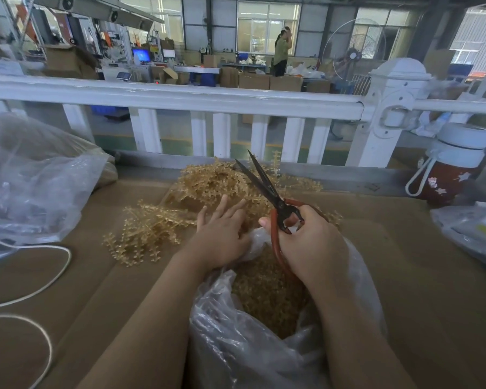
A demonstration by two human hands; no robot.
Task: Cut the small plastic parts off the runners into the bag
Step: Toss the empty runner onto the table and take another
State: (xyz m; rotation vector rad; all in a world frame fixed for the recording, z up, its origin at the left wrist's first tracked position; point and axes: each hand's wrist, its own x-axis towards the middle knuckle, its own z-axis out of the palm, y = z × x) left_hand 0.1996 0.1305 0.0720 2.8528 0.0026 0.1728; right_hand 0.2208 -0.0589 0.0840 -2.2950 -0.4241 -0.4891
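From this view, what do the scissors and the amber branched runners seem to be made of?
The long scissors: blades look like dark, dull metal; the loop handles seem coated in red plastic or rubber, in the right hand. The amber branched runners: translucent, glossy moulded plastic, since light passes through.

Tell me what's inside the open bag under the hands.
The clear bag holds a heap of loose amber plastic parts. How deep it goes is hidden by the bag's folds and the right hand.

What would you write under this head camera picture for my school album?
Right hand holds open scissors while the left hand reaches into amber runners above the bag.
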